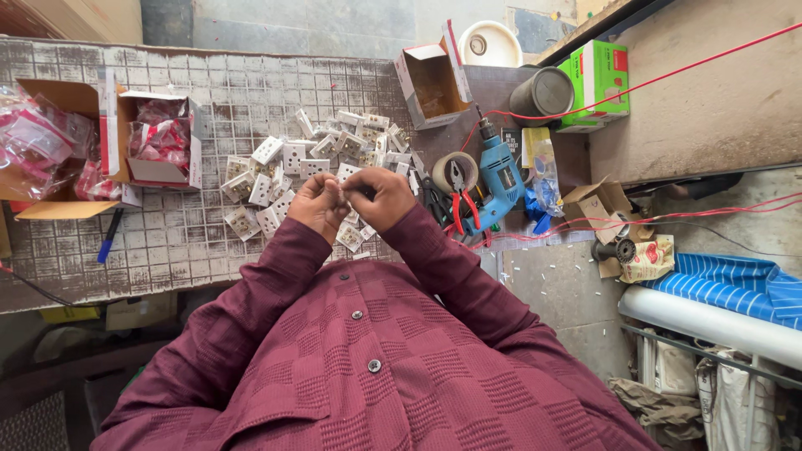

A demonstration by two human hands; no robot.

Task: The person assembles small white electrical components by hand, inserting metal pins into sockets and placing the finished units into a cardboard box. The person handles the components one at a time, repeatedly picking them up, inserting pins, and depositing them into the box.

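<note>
Between both hands (351, 200), item hidden.

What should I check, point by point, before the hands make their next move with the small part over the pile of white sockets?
1. Both hands on the part: left hand and right hand meet over the small part: ok.
2. Firm grip: fingers hide the part: cannot tell.
3. More pieces within reach: pile of white sockets lies just beyond the hands: ok.
4. Tools close: red-handled pliers and blue drill lie right of the hands: ok.
5. Red wire away from the hands: it runs off to the right: ok.
6. Open box of red packets upright: ok.
</note>
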